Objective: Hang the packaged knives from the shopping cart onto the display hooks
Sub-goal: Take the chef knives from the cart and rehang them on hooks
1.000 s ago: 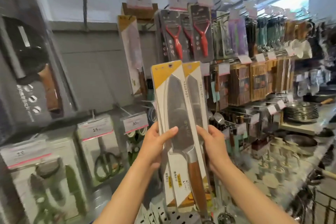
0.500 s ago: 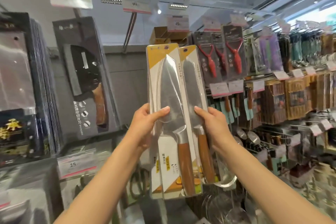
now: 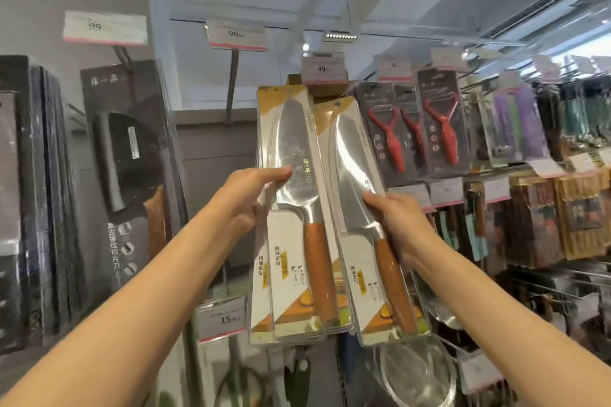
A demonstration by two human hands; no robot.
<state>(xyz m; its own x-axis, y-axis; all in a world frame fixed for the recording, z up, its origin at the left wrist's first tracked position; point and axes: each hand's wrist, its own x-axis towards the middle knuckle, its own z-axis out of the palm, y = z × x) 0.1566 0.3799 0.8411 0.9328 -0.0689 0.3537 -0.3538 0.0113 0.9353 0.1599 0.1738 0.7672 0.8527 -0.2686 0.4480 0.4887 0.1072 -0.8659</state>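
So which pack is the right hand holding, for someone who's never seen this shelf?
Find the price tag marked 49 at the top of the rack. Two yellow-topped knife packs are held up just below it. The right-hand knife pack is gripped by the right hand; it sits lower, tilted, beside the red peelers.

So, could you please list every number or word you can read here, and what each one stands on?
"99": left price tag
"99": second price tag
"49": tag above the knife packs
"8": tag above the red peelers
"15": low shelf tag
Chinese print on the packs and black cleaver box: too blurred to read.
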